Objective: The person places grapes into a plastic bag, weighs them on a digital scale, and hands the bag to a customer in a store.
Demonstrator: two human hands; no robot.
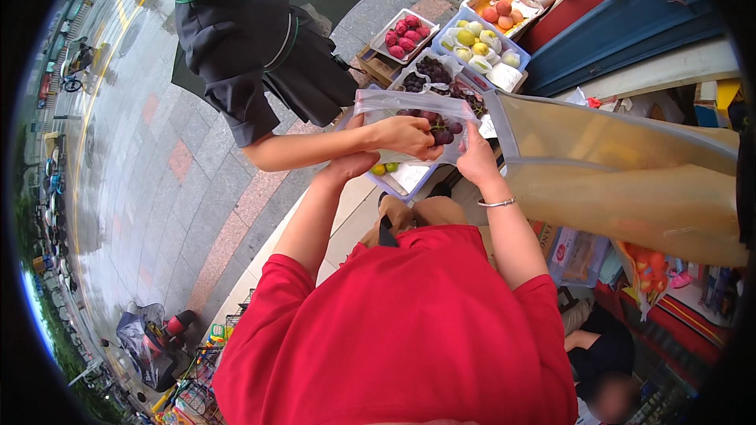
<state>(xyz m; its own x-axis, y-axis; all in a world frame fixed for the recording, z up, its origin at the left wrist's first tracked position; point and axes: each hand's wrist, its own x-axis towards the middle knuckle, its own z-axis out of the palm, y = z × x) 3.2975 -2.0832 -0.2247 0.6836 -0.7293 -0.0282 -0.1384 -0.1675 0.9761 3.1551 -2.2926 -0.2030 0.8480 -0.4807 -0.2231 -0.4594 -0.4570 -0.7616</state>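
A clear plastic bag (384, 100) is stretched between my two hands with its mouth wide. My right hand (477, 156) grips the bag's right edge, a silver bangle on that wrist. My left hand (353, 165) is at the left edge, partly hidden behind another person's forearm; its fingertips show above that arm. The other person's hand (407, 137) reaches across into the bag's mouth and holds a bunch of dark purple grapes (443, 130). Just beyond the bag, more dark grapes (434, 71) lie in a lined crate.
Beyond are trays of dragon fruit (407, 35), foam-netted yellow fruit (472, 41) and peach-like fruit (503, 13). A crate with green citrus (384, 168) sits under the bag. Translucent strip curtains (614, 171) hang at right. Another person (602, 348) is at lower right.
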